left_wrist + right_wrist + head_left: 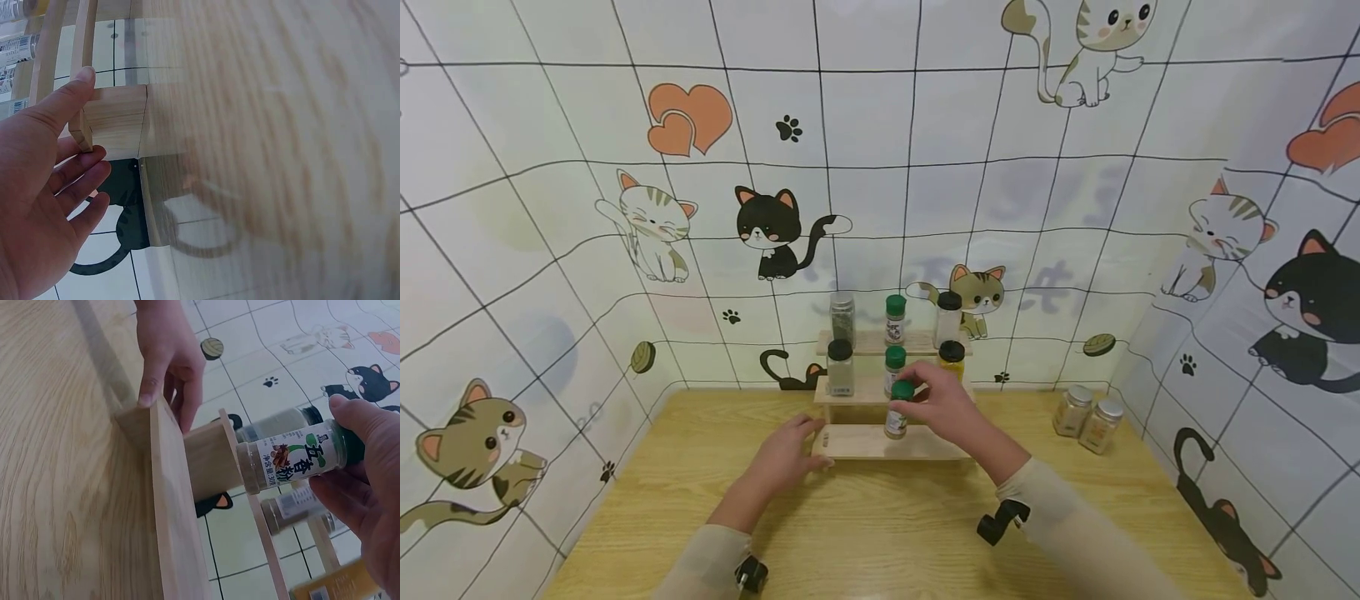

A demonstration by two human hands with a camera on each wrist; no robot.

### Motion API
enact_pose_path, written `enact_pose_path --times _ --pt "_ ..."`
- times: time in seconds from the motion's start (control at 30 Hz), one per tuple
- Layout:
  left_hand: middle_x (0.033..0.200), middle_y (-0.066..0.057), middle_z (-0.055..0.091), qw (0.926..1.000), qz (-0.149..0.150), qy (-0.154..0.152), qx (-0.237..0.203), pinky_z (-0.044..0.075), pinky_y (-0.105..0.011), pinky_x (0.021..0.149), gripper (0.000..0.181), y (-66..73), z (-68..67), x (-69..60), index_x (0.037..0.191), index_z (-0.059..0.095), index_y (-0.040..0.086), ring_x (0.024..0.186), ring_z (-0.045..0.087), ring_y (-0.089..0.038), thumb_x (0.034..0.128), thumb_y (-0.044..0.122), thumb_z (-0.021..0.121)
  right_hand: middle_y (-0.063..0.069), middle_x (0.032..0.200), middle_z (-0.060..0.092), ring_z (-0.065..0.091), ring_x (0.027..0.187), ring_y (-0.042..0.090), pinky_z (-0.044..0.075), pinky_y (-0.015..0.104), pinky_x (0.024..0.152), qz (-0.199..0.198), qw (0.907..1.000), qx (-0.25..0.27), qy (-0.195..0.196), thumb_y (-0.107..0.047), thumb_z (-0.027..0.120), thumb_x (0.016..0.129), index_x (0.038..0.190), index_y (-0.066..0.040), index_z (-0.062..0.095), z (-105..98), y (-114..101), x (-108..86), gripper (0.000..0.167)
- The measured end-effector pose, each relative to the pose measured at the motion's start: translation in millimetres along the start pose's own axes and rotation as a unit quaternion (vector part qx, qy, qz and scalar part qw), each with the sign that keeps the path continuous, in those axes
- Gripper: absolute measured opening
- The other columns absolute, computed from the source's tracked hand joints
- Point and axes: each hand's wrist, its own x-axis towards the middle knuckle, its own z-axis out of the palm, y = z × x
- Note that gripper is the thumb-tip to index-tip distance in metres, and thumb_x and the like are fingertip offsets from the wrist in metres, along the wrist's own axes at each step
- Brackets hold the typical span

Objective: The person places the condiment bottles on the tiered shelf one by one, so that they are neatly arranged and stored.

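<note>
My right hand pinches the green cap of a small labelled jar between thumb and fingers. In the right wrist view a gap shows between the jar's base and the lowest board of the three-tier wooden rack. At the rack's left end, my left hand grips that board's corner, thumb on one face and fingers around the other. A second green-capped jar stands on the middle tier, partly behind the right hand.
The middle tier also holds a black-capped jar and a yellow jar. Across the top tier stand a herb jar, a green-capped jar and a dark-capped jar. Two jars stand right on the table.
</note>
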Motion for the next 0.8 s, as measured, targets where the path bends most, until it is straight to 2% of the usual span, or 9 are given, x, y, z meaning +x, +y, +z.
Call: enact_pose_path --times 0.13,0.37,0.6,0.8 --pt "0.142 -0.016 0.066 1.0000 0.000 -0.001 0.005 0.055 -0.059 0.109 0.073 -0.4 0.0 1.0 0.151 0.067 0.005 0.130 0.066 -0.040 0.0910 0.037 0.094 0.003 0.114 0.070 0.071 0.099 0.019 0.067 0.041 0.084 -0.016 0.9998 -0.002 -0.006 -0.018 0.090 0.096 0.127 -0.005 0.072 12.9 -1.1 7.4 0.038" --pt "0.140 -0.015 0.066 1.0000 -0.001 -0.001 0.007 0.056 -0.058 0.109 0.072 1.8 -3.4 1.3 0.149 0.068 0.005 0.128 0.067 -0.039 0.0910 0.038 0.094 -0.002 0.113 0.068 0.070 0.096 0.013 0.066 0.032 0.081 -0.043 0.9988 -0.021 -0.004 -0.019 0.091 0.096 0.126 -0.014 0.076 33.3 -3.1 17.0 0.034" --pt "0.142 -0.017 0.065 1.0000 -0.001 -0.003 -0.001 0.055 -0.060 0.110 0.072 6.2 -7.3 -1.4 0.149 0.068 0.003 0.131 0.066 -0.041 0.0910 0.036 0.094 -0.003 0.110 0.067 0.067 0.095 0.012 0.064 0.027 0.078 -0.064 0.9967 -0.050 0.002 -0.024 0.092 0.094 0.122 -0.009 0.076 51.3 -3.7 21.7 0.035" --pt "0.140 -0.016 0.066 1.0000 0.002 -0.005 0.003 0.056 -0.059 0.108 0.073 4.2 -5.9 -1.4 0.149 0.068 0.003 0.129 0.066 -0.040 0.0908 0.037 0.095 -0.004 0.108 0.067 0.066 0.097 0.012 0.064 0.025 0.079 -0.063 0.9962 -0.061 0.003 -0.025 0.093 0.094 0.120 -0.010 0.076 66.1 0.8 25.7 0.034"
